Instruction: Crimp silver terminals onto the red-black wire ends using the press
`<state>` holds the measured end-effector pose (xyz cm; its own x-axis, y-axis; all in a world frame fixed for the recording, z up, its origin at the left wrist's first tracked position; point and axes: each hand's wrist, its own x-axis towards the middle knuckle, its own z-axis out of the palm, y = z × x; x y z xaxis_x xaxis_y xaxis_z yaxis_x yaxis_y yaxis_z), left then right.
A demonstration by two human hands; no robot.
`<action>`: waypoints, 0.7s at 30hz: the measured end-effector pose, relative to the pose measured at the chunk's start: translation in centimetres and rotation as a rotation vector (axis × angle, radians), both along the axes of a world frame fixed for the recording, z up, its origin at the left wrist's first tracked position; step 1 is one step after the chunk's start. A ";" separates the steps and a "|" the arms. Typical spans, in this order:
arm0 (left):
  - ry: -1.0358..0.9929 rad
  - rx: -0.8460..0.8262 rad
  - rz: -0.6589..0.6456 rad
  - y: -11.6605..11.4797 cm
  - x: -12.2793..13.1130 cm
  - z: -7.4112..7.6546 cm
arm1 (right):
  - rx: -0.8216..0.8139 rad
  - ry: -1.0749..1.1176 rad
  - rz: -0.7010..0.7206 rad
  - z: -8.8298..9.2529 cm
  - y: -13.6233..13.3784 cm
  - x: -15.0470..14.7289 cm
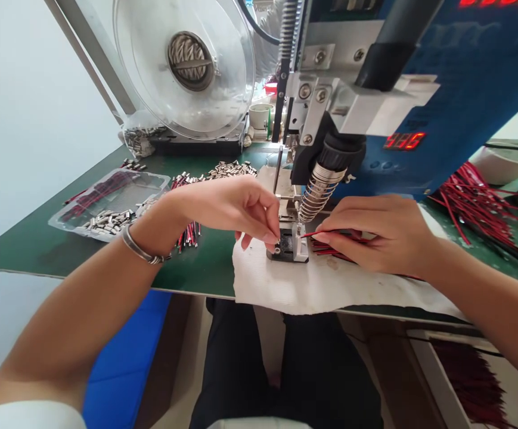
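My right hand (370,235) pinches a thin red wire (307,235), its tip pointing left at the small metal fixture (301,249) under the soldering head. Below those fingers, several red and black wires (332,248) lie on the white cloth (281,286). At the fixture's left side, my left hand (245,211) is closed, thumb and forefinger pressed together; whatever is between them is too small to make out. A soldering iron with a wire spring guard (321,189) slants down to the fixture between both hands.
On the green table (196,268), a clear plastic tray (57,223) holds small silver cylinders and wires. Loose cylinders (229,170) lie behind my left hand. A large clear reel (146,65) stands behind. The blue machine (459,95) and red wires (477,196) are right.
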<state>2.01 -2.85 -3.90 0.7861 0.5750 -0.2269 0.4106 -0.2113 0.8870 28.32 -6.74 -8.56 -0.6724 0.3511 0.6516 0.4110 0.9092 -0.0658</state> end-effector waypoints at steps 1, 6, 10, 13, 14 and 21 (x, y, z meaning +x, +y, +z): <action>-0.017 -0.003 0.008 0.1 0.1 -0.3 | 0.004 -0.005 -0.010 0.0 0.0 0.0; -0.062 0.068 0.013 0.3 0.5 -1.1 | 0.006 -0.011 -0.019 0.1 0.0 0.0; -0.052 0.080 0.066 -0.1 0.6 -0.7 | -0.012 -0.020 -0.016 0.2 0.0 0.1; -0.072 0.107 0.072 -0.3 0.5 -0.5 | -0.042 -0.025 -0.012 0.2 0.1 0.1; -0.079 0.115 0.069 -0.3 0.5 -0.5 | -0.049 -0.027 -0.011 0.2 0.1 0.2; -0.108 0.118 0.134 -0.1 0.5 -1.0 | -0.086 -0.029 -0.011 0.2 0.1 0.2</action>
<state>2.50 -2.95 -4.90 0.7172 0.6934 -0.0698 0.3455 -0.2668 0.8997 28.48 -6.65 -8.33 -0.6864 0.4126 0.5988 0.4241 0.8960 -0.1313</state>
